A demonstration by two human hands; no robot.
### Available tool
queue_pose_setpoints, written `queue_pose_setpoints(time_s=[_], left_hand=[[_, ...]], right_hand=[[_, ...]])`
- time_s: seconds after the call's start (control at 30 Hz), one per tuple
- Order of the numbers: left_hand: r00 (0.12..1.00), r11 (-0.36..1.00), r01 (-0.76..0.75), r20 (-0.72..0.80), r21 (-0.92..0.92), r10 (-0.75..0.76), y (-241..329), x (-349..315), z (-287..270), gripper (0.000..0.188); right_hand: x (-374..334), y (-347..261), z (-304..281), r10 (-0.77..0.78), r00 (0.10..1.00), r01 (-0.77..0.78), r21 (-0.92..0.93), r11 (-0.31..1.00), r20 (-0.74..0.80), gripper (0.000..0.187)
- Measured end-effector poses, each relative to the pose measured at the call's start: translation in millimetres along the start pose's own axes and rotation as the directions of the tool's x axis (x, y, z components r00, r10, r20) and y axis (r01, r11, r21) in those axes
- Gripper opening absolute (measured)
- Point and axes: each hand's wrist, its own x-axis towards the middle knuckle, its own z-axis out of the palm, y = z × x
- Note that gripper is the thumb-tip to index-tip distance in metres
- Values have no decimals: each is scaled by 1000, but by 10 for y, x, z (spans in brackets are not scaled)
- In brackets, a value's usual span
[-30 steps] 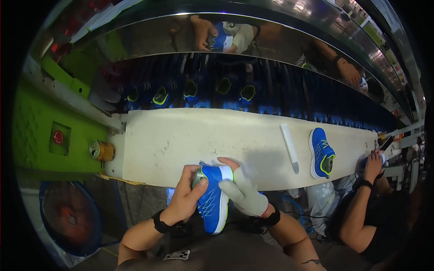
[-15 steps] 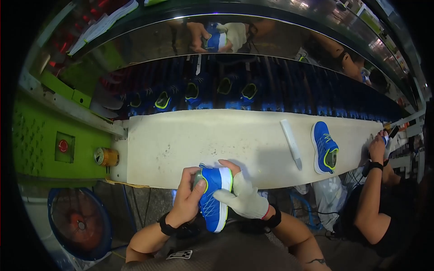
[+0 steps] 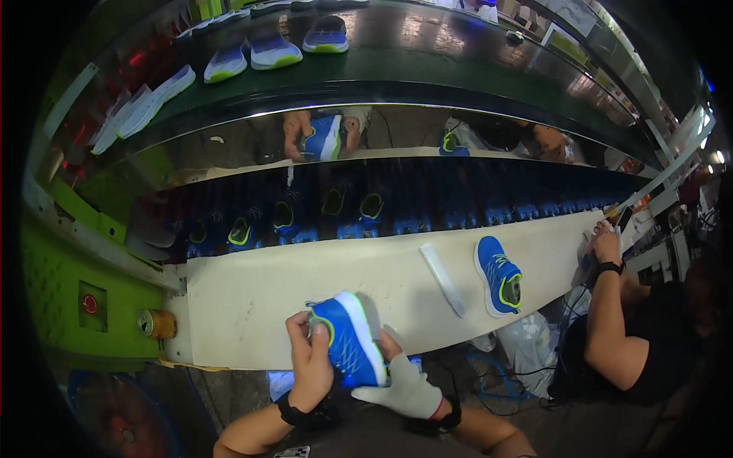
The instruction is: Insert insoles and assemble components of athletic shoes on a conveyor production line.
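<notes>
A blue sneaker (image 3: 345, 343) with a white sole and lime-green collar trim is tilted in front of me, just over the near edge of the pale worktop (image 3: 252, 305). My bare left hand (image 3: 309, 366) grips it at the collar, thumb over the opening. A fabric glove with bare fingertips covers my right hand (image 3: 408, 388), which holds the shoe's sole side near the toe; part of its grip is hidden behind the shoe. Another blue sneaker (image 3: 495, 275) lies to the right on the worktop, beside a long white tapered tool (image 3: 441, 278).
Behind the worktop, several blue shoes (image 3: 284, 215) sit in a dark rack. Above, a shelf holds shoe soles (image 3: 275, 53). A drink can (image 3: 156, 324) stands at the left by a green panel (image 3: 53, 282). Another person's arm (image 3: 618, 336) works at the right.
My view has tilted upward, bringing the soles on the shelf into sight. The shoe has turned in my hands, and my right hand has slid down toward its toe.
</notes>
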Motion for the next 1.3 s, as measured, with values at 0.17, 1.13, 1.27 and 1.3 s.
queue_pose_setpoints(time_s=[0.17, 1.13, 1.27, 1.3], left_hand=[[987, 988, 80, 152, -131, -59, 176, 103, 426, 35], [942, 983, -82, 336, 163, 23, -414, 337, -459, 29], [915, 989, -47, 404, 141, -14, -402, 384, -420, 29], [916, 990, -54, 401, 134, -4, -435, 390, -409, 29]], right_hand=[[25, -45, -223, -247, 915, 39, -541, 840, -318, 93], [2068, -822, -1314, -134, 979, 201, -831, 518, 153, 56], [3352, -884, -1479, -281, 935, -158, -962, 224, -218, 69], [3448, -909, -1445, -268, 941, -138, -956, 257, -208, 69]])
